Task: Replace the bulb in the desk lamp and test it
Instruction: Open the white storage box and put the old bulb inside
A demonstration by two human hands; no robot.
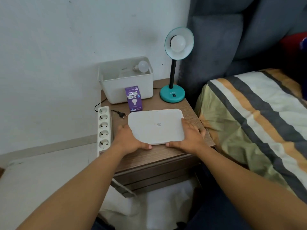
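The left hand (131, 138) and right hand (191, 136) grip the white lid (156, 127), hiding its near corners, fingers tucked under.

purple bulb box (134, 99): "ECOLINK", twice | teal lamp base (172, 95): possibly "ATN", blurred
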